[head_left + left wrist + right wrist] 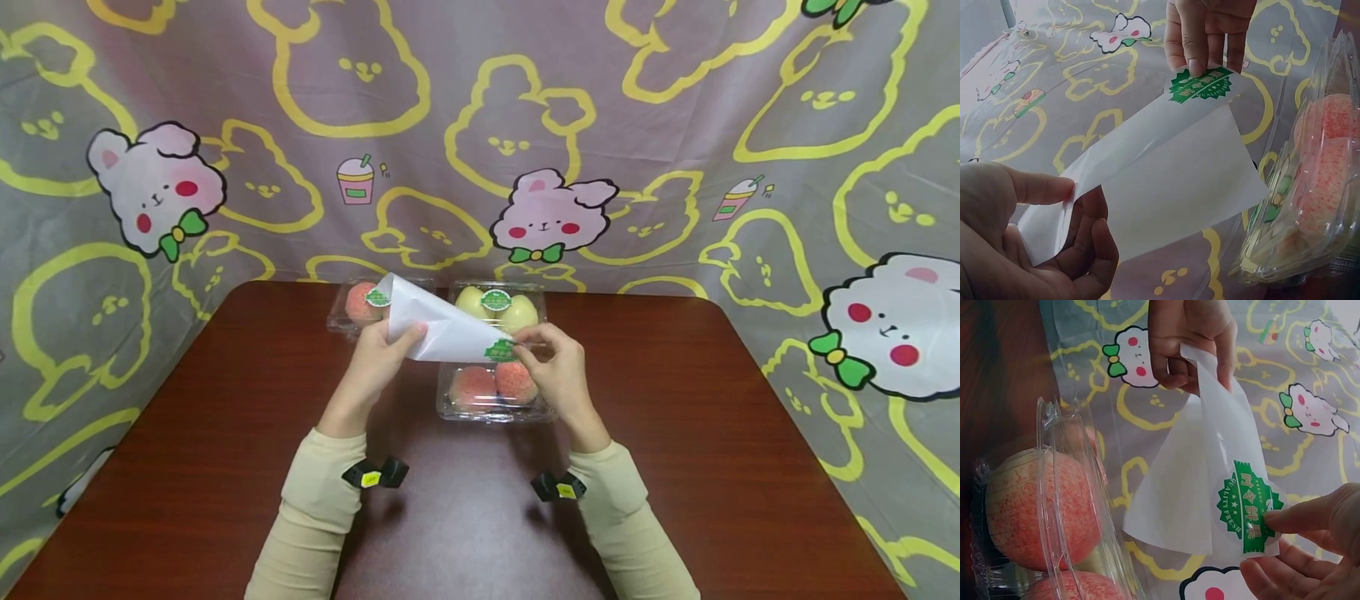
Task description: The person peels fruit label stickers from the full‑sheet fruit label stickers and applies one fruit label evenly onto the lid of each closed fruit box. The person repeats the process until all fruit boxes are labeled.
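A curled white sheet hangs in the air between my two hands, and my left hand pinches its left end between thumb and fingers. At its right end is a green "Quality Fresh" sticker with a clear round margin. My right hand pinches that sticker's edge between thumb and fingers. Whether the sticker has lifted off the sheet, I cannot tell. Just below the sheet stands a clear clamshell box of pink-red peaches, its lid down; the sheet and right hand hide part of it.
Behind the sheet, a clear box of pale green fruit bears a green sticker. Another box with a peach and a sticker stands at the back left, partly hidden. A patterned curtain encloses the brown table.
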`<state>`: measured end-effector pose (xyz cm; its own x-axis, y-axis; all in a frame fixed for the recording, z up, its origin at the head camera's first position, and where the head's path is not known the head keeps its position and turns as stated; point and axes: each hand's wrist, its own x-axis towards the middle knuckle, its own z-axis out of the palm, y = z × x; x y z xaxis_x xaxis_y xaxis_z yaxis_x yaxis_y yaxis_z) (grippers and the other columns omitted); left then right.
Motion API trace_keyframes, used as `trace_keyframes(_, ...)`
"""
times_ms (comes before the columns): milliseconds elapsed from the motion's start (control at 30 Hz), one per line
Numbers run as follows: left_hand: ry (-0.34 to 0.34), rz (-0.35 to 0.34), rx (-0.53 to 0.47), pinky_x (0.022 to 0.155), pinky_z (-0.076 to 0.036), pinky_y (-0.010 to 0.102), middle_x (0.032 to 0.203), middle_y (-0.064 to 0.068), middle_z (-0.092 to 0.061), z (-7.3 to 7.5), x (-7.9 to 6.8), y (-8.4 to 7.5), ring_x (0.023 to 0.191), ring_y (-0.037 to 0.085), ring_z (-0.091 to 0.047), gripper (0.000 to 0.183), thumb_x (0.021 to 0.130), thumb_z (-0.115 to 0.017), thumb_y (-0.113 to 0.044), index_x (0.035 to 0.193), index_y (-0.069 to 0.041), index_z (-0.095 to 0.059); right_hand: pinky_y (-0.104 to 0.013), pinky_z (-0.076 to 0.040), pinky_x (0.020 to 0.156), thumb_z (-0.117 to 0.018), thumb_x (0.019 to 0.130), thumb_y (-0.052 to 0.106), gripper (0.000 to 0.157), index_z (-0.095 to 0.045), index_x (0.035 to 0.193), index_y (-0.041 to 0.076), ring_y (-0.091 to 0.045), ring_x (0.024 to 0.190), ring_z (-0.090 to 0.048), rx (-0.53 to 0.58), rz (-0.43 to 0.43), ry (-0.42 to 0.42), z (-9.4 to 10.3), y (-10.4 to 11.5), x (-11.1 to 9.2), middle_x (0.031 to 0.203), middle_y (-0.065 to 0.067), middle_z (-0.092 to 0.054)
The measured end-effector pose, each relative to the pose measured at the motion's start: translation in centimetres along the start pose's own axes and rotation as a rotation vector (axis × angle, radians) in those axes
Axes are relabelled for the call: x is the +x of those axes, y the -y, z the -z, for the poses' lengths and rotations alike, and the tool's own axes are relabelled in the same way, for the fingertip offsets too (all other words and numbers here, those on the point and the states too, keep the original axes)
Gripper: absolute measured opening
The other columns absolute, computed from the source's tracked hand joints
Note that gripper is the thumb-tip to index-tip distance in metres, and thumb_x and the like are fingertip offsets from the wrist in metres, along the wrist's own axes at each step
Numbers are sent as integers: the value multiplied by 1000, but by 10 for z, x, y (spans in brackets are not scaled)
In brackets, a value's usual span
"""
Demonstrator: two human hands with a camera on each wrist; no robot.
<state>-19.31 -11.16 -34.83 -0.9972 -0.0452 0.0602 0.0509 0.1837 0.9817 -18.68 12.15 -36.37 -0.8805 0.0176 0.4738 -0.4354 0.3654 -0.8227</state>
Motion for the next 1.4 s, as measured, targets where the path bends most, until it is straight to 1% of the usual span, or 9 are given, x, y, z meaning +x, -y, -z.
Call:
trace_keyframes(167,-18,-11,3,71,-47,15,95,14,-69,2,1,2,72,-4,-54,29,94,-58,-9,111,13,-63,-16,-55,69,-74,75,-9,8,-71,81,-4,3,76,-59,-11,39,2,-1,-1,-1,89,-18,-67)
trace_keyframes(367,-24,-19,-17,72,-47,15,95,13,-68,2,2,3,73,-4,-55,29,93,-58,-8,111,14,-63,-19,-54,66,-76,74,-7,8,-74,79,-2,-7,73,-59,-52,90,-4,0,-1,-1,85,-16,-67)
trace_keyframes(500,-40,-15,-17,72,-47,15,95,15,-68,2,2,3,72,-3,-54,28,93,-58,-7,111,15,-63,-14,-51,63,-75,74,-8,7,-73,78,-2,-2,70,-59,-49,141,13,0,-2,-1,79,-15,-69)
trace_keyframes(600,-53,-13,-14,71,-46,15,92,11,-68,3,1,2,72,-2,-53,28,92,-59,-6,110,15,-63,-11,-50,61,-75,72,-9,9,-73,76,-2,4,69,-57,-30,184,20,-1,-3,-1,76,-14,-68)
trace_keyframes(733,-72,-18,-13,69,-46,15,87,6,-68,3,1,2,72,-2,-52,28,91,-60,-5,109,17,-63,-10,-48,60,-76,72,-9,10,-73,74,1,1,71,-58,-30,207,36,1,-1,-2,75,-13,-69)
trace_keyframes(833,-86,-19,-2,68,-45,14,89,10,-69,4,1,1,71,-3,-52,28,91,-60,-6,108,16,-63,-13,-47,62,-76,73,-7,9,-75,74,2,-9,72,-61,-48,204,52,2,0,-1,75,-12,-70)
trace_keyframes(967,-103,-11,23,68,-45,13,96,20,-68,4,2,0,72,-3,-51,27,92,-59,-6,108,16,-64,-19,-49,66,-76,74,-6,8,-75,75,1,-16,74,-63,-63,205,68,2,-1,-1,76,-13,-70)
trace_keyframes(1200,-120,-13,10,67,-46,12,95,19,-68,5,2,0,69,-6,-53,27,92,-59,-5,108,16,-64,-13,-48,71,-78,75,1,3,-75,76,0,-13,77,-63,-82,236,97,3,2,-2,77,-12,-71)
trace_keyframes(1400,-128,-10,10,66,-47,11,105,30,-65,6,2,1,70,-7,-54,28,92,-58,-5,110,16,-63,-16,-44,61,-77,73,-5,6,-75,73,0,-11,70,-57,-89,256,94,3,5,-3,74,-11,-69)
